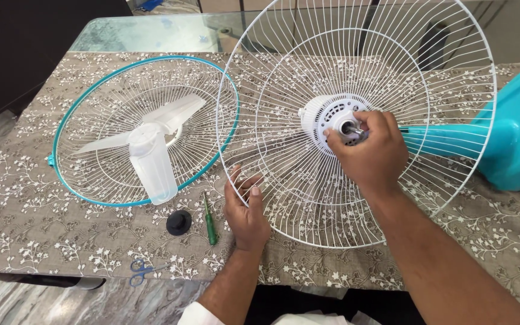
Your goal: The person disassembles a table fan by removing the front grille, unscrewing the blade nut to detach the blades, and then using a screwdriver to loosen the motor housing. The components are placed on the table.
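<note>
- The left hand gripped the lower-left rim of the white wire rear guard, fingers hooked through the wires and closed on them. In my judgement this grip steadied the guard so that it would not swing about its centre.
- The right hand sat at the centre of the guard, fingertips pinched around the metal motor shaft, or a small part upon it; which of the two could not be told.
- The guard stood tilted on edge, seated against the white motor housing, whose face showed through the central opening.
- The turquoise fan body lay on its side at the right of the table, its neck running towards the housing. Laid flat in this way, it presented the shaft towards the person.
- The front guard with a turquoise rim lay flat at the left, well apart from the work.
- The translucent blade assembly rested inside that guard, apparently parked there for safekeeping.
- A black round cap and a green-handled screwdriver lay just beside the left hand, within easy reach.
- Blue-handled scissors lay at the near edge of the patterned tablecloth.
</note>
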